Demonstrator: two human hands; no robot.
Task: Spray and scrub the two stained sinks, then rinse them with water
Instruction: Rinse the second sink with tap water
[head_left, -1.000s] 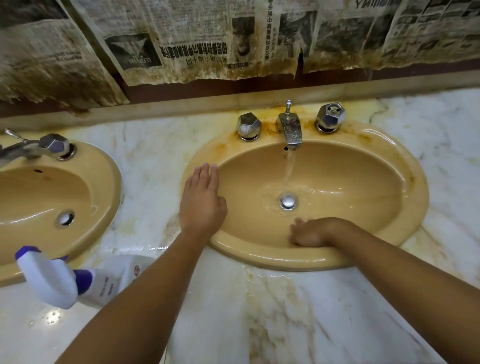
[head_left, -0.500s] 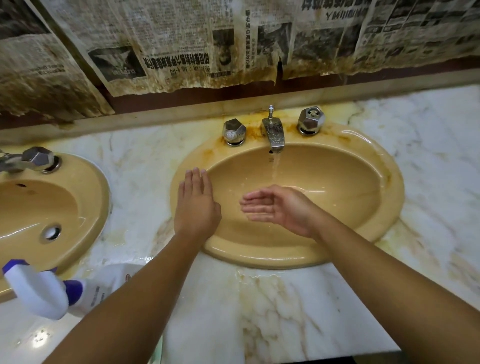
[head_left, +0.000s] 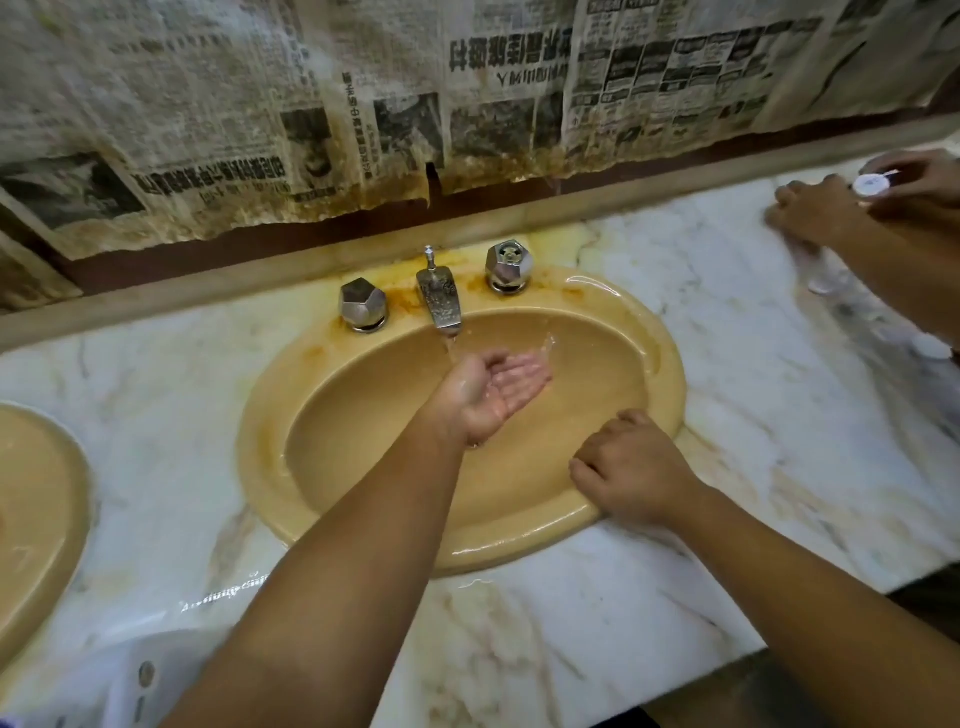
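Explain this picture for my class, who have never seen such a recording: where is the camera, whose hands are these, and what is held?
No machine: a person wears one camera on the head, looking down at their own arms. The left hand is cupped, palm up, under water running from the tap into the yellow sink. The right hand rests on that sink's rim, fingers curled, holding nothing visible. A second sink shows at the left edge of the marble counter. At top right, another person's hands handle a small white object.
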